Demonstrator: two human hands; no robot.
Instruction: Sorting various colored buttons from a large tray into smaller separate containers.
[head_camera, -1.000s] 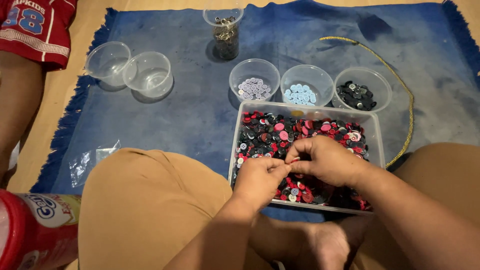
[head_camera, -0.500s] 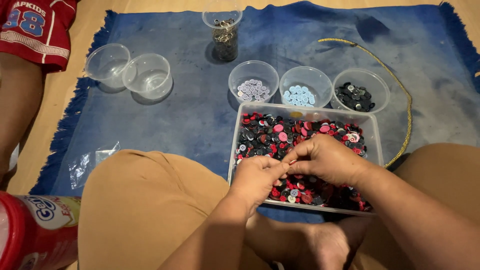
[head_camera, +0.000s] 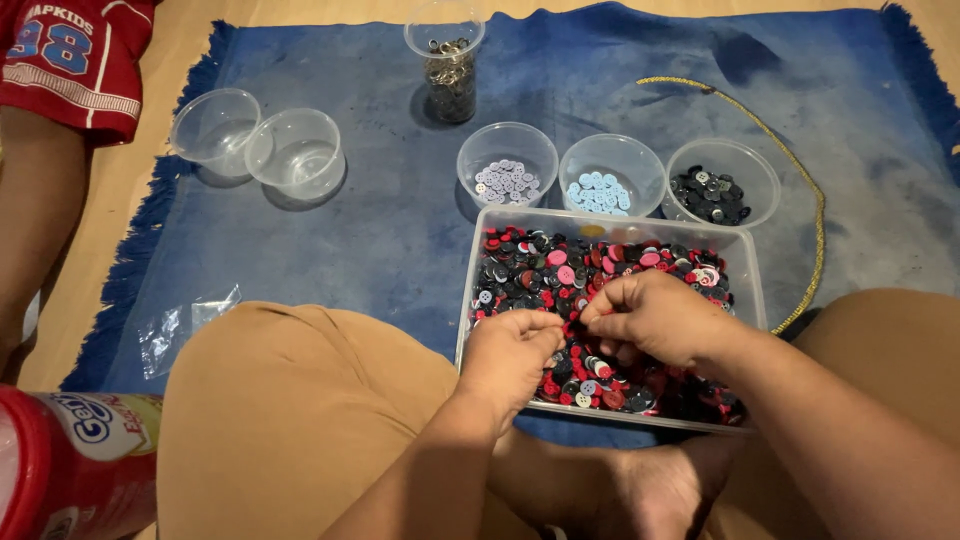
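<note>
Far left: red-lidded canister (head_camera: 70, 470) at the lower left corner; another person's red jersey (head_camera: 75, 55) and bare arm at the upper left. Crumpled clear plastic bag (head_camera: 185, 325) on the blue mat (head_camera: 380, 200), left of the tan-clad knee.

Upper left of the mat: two empty clear cups (head_camera: 260, 148), touching, both tilted.

Top centre: tall clear jar (head_camera: 447, 62) upright, holding small metallic pieces.

Centre row, left to right: bowl of pale grey buttons (head_camera: 507, 168), bowl of light blue buttons (head_camera: 612, 178), bowl of black buttons (head_camera: 722, 182). All just beyond the far rim of the clear rectangular tray (head_camera: 752, 270).

Tray sits centre-right in the frame, between the knees, full of mixed buttons (head_camera: 545, 265): red, black, pink, some white.

Left hand (head_camera: 508, 350) over the tray's near left part, fingers curled together, tips down in the buttons. Right hand (head_camera: 655, 318) over the tray's middle, thumb and forefinger pressed together at the tip; cannot tell whether a button is between them. The hands nearly touch.

Right: yellow cord (head_camera: 800, 165) curving down the mat past the tray.
</note>
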